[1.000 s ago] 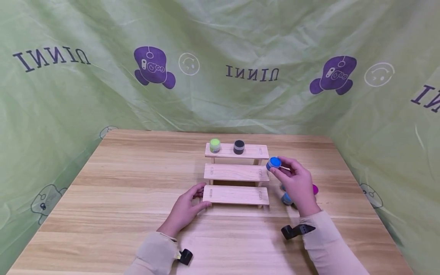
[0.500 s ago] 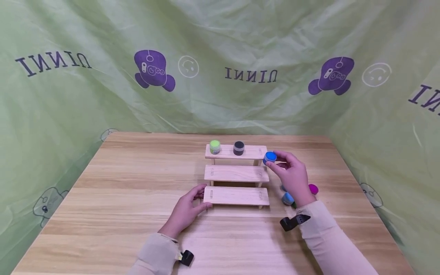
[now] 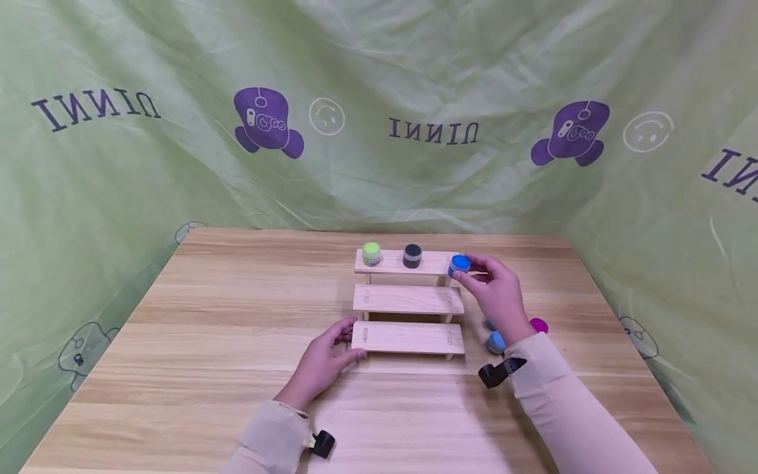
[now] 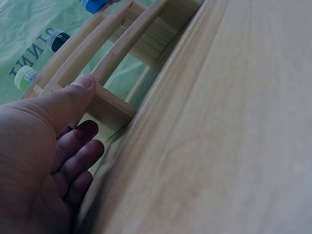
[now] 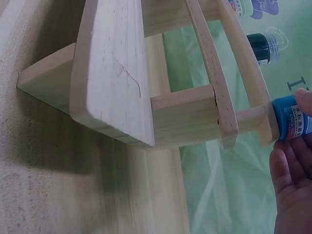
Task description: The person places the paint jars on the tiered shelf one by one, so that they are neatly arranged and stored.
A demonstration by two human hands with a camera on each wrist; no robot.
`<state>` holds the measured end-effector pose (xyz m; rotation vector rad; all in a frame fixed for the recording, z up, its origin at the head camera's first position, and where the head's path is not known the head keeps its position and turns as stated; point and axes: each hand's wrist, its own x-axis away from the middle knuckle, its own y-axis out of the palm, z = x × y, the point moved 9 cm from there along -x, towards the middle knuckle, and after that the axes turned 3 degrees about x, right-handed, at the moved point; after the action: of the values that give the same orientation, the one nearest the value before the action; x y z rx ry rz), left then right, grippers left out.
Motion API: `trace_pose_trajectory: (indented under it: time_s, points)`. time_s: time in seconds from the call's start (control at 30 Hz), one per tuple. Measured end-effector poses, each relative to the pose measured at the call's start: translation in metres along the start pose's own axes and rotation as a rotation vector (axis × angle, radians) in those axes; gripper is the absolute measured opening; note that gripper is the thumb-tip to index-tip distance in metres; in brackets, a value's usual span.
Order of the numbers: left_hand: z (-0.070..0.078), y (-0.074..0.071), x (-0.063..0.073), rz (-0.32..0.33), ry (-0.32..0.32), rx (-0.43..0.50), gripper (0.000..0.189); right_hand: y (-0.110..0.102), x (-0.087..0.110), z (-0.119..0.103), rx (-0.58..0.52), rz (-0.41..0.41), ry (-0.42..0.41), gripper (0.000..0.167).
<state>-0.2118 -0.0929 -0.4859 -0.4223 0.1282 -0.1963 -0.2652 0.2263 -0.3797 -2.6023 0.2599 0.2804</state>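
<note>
A three-tier wooden step rack (image 3: 408, 299) stands on the table. My right hand (image 3: 500, 299) pinches a blue paint jar (image 3: 458, 266) between thumb and fingers at the right end of the top tier. In the right wrist view the label of this blue jar (image 5: 292, 119) shows, its base right at the board. A light green jar (image 3: 371, 254) and a black jar (image 3: 412, 256) stand farther left on that tier. My left hand (image 3: 320, 365) holds the left end of the lowest tier, thumb (image 4: 84, 82) on its front edge; the index finger is mostly hidden behind the board.
Right of the rack, several more jars are grouped on the table, among them a light blue jar (image 3: 495, 342) and one with a magenta lid (image 3: 539, 325); my right forearm partly covers them. A green printed curtain (image 3: 379, 178) hangs behind the wooden table (image 3: 195, 368).
My right hand has moved the blue jar left and away from me, from beside the rack to the top tier's right end. My left hand stays on the lowest tier.
</note>
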Motion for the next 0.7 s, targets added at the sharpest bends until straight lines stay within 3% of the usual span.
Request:
trace_pose_trajectory:
  time_s: [0.7]
  points:
    - [-0.002,0.001,-0.001,0.003,0.001,0.002,0.068,0.007,-0.011,-0.001,0.058,-0.011,0.045,0.053]
